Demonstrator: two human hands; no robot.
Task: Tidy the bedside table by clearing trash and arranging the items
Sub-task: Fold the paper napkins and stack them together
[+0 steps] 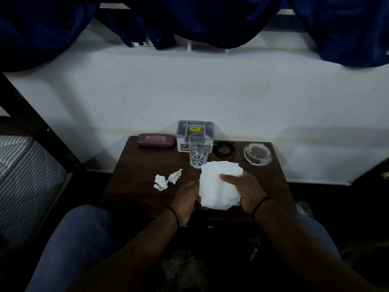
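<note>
While both hands hold it above the table's front edge, the tissue stack [220,184] sits upright and slightly tilted between them, white and flat. The right hand [245,191] grips its right side, thumb curled over the face and fingers hidden behind. The left hand [186,197] meets the stack's lower left edge with fingers curled toward it; how firmly it pinches cannot be told from this angle. Each wrist wears a dark band.

Just left of the hands, near the middle of the dark wooden table [134,182], lie two crumpled tissues [167,179], touching each other. Behind the stack stands a clear glass [199,149], upright. Directly behind the glass, against the table's back edge, is a grey-and-white box [195,128] with a yellow label. A purple case [156,140] lies flat at the back left corner, beside the box. A coiled black cable [224,152] lies right of the glass, and a glass ashtray [257,153] rests near the back right corner.

Blue curtains [210,20] hang above the white wall [189,89].
</note>
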